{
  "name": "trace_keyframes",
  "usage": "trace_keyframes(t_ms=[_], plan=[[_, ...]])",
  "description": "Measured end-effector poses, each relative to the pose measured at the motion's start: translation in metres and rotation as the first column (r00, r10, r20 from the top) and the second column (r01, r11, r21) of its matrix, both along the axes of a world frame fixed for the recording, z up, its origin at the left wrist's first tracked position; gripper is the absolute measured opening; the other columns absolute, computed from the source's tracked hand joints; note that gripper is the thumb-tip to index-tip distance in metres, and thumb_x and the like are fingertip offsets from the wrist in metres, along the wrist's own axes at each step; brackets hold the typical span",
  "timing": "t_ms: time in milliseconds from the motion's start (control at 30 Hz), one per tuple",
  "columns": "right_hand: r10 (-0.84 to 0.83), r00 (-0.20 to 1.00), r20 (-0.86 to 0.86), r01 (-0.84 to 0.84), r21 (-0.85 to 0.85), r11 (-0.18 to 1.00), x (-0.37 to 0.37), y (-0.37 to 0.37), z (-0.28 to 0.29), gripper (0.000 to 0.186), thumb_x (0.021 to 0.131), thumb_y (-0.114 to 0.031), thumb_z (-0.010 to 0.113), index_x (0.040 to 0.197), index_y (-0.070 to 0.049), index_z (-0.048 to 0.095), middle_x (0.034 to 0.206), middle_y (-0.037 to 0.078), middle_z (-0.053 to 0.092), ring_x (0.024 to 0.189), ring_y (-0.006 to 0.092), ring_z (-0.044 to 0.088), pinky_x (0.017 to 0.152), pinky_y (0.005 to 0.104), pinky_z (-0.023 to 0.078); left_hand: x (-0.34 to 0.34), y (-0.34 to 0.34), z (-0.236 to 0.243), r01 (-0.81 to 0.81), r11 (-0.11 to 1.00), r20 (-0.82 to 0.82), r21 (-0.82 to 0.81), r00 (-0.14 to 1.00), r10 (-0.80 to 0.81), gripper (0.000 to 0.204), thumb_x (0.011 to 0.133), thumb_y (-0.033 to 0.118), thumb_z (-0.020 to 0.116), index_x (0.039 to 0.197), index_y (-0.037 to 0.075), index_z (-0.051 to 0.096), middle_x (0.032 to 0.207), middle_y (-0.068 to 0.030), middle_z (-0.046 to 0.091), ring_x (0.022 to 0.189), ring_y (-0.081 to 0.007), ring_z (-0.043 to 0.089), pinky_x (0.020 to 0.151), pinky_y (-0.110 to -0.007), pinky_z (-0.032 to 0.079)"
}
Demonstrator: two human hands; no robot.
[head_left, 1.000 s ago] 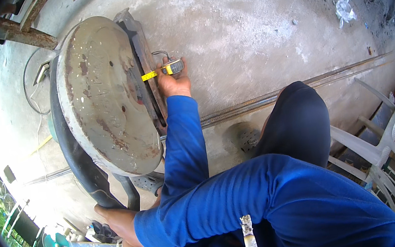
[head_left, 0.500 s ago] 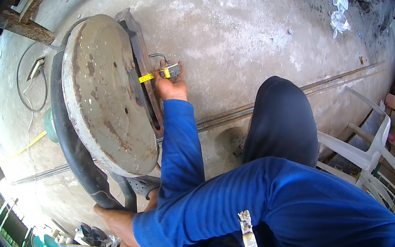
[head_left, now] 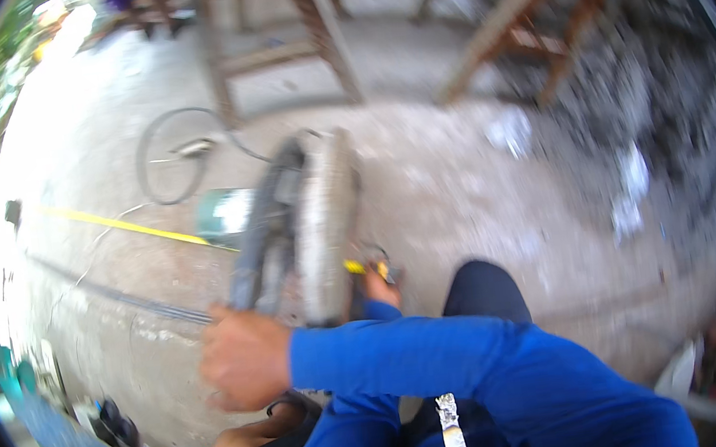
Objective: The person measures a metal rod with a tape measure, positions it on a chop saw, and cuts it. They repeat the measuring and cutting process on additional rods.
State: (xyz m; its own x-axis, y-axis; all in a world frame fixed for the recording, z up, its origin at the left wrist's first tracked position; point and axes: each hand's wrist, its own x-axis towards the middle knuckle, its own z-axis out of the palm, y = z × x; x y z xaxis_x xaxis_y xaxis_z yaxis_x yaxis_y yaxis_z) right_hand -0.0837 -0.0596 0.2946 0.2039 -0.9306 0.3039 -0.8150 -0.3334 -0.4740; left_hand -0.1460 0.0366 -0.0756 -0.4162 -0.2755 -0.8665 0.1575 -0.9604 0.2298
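Note:
A cut-off saw (head_left: pixel 322 219) stands on the floor ahead of me, its round, worn grey guard turned nearly edge-on beside a thick black handle (head_left: pixel 249 268). My left hand (head_left: pixel 381 290), partly hidden behind my right sleeve, is closed on a tape measure (head_left: pixel 386 272) at the saw's right side. A short piece of its yellow blade shows toward the saw. Yellow tape (head_left: pixel 140 228) also stretches across the floor on the left. My right hand (head_left: pixel 247 353) is crossed over to the left, just below the handle; motion blurs its fingers, and contact with the handle is unclear.
Thin steel rods (head_left: pixel 149 304) run along the floor at left. A green part (head_left: pixel 227 213) sits left of the saw, near a looped cable (head_left: pixel 145 165). Wooden stands (head_left: pixel 271 57) are at the back, a grey rubble heap (head_left: pixel 630 110) at right. A cigarette (head_left: pixel 457 444) juts up at the bottom.
The view has swung up and left, bringing the wooden stands in. My right hand has risen beside the handle. My left hand still has the tape measure at the saw's right side.

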Motion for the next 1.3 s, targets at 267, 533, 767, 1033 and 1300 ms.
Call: trace_keyframes(t_ms=[267,533,767,1033,1300], plan=[[-0.122,0.988,0.091,0.141,-0.241,0.96,-0.091,-0.021,0.093,0.037,0.084,-0.036,0.071,0.064,-0.006,0.062,0.062,0.015,0.059,0.063,0.0371,0.06,0.061,0.0468,0.045,0.034,0.02,0.014,-0.071,0.997,0.105,-0.044,0.992,0.075,0.021,0.101,0.03,0.052,0.114,0.015,0.062,0.099,-0.0075,0.068,0.089,-0.0261,0.065,0.078,-0.056,0.056],[-0.158,0.889,0.429,0.209,-0.073,0.975,-0.148,-0.044,0.108,0.041,0.095,-0.037,0.064,0.081,0.001,0.071,0.065,0.012,0.064,0.06,0.0179,0.06,0.06,0.035,0.047,0.093,-0.02,0.106,-0.197,0.98,0.091,-0.018,0.976,0.198,0.019,0.105,0.031,0.049,0.114,0.017,0.058,0.092,-0.0053,0.068,0.08,-0.0221,0.066,0.068,-0.054,0.055],[-0.118,0.807,0.579,0.179,-0.049,0.983,-0.192,-0.063,0.116,0.045,0.099,-0.034,0.057,0.069,-0.001,0.059,0.065,0.002,0.057,0.064,0.0101,0.051,0.061,0.0297,0.041,0.116,-0.038,0.156,-0.294,0.954,0.082,-0.066,0.951,0.299,0.02,0.106,0.032,0.047,0.112,0.016,0.057,0.09,-0.0057,0.067,0.079,-0.0224,0.065,0.065,-0.051,0.055],[-0.046,0.904,0.425,0.127,-0.165,0.978,-0.194,-0.059,0.119,0.048,0.098,-0.035,0.049,0.068,0.0,0.059,0.064,0.008,0.058,0.065,0.0165,0.052,0.062,0.0315,0.04,0.101,-0.032,0.16,-0.286,0.957,0.027,-0.052,0.957,0.288,0.022,0.104,0.026,0.049,0.109,0.008,0.06,0.091,-0.009,0.066,0.077,-0.0211,0.062,0.07,-0.043,0.053],[-0.243,0.917,0.315,0.289,-0.108,0.951,-0.179,-0.055,0.14,0.049,0.094,-0.046,0.053,0.075,-0.001,0.06,0.078,0.013,0.062,0.079,0.029,0.057,0.077,0.0395,0.043,0.177,-0.01,0.163,-0.016,0.901,-0.165,-0.434,0.984,-0.062,0.029,0.103,0.033,0.053,0.122,0.011,0.059,0.099,-0.0097,0.066,0.079,-0.0217,0.067,0.067,-0.042,0.059]])
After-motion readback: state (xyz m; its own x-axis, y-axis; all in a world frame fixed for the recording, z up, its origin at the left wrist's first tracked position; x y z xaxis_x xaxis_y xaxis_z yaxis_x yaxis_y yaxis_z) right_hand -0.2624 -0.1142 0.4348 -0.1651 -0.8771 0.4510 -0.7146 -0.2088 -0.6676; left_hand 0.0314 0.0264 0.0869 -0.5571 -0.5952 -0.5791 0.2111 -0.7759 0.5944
